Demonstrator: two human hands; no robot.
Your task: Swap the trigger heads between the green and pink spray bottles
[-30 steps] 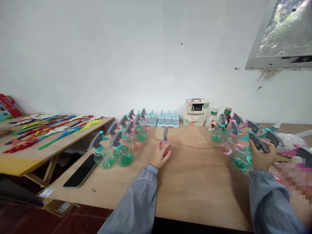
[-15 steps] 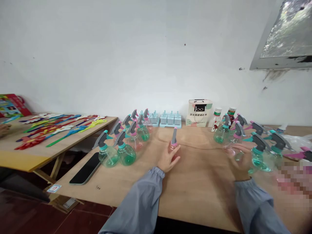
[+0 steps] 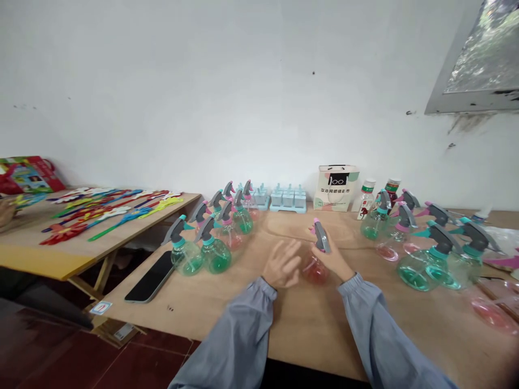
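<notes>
A clear, round spray bottle [image 3: 315,272] with pink liquid and a grey-and-pink trigger head stands on the table in front of me. My right hand [image 3: 335,258] is closed around its neck, just under the head. To its left, my left hand [image 3: 283,265] is apart from the bottle, its fingers loosely spread and slightly blurred. Several similar bottles stand in a group at the left, among them a green one [image 3: 216,257] near the front. Another group is at the right, with a green-liquid bottle [image 3: 419,269] nearest my right arm.
A phone [image 3: 151,276] lies by the table's left edge. Along the wall stand light-blue popsicle molds [image 3: 288,200], a paper bag [image 3: 334,189] and two capped bottles, one a white-capped bottle [image 3: 366,199]. Colourful flower-shaped crafts [image 3: 101,213] cover part of the left-hand table.
My right hand has moved left from the right-hand bottles and taken hold of the pink spray bottle. My left hand has come off it. The bottle has shifted right, its head turned.
</notes>
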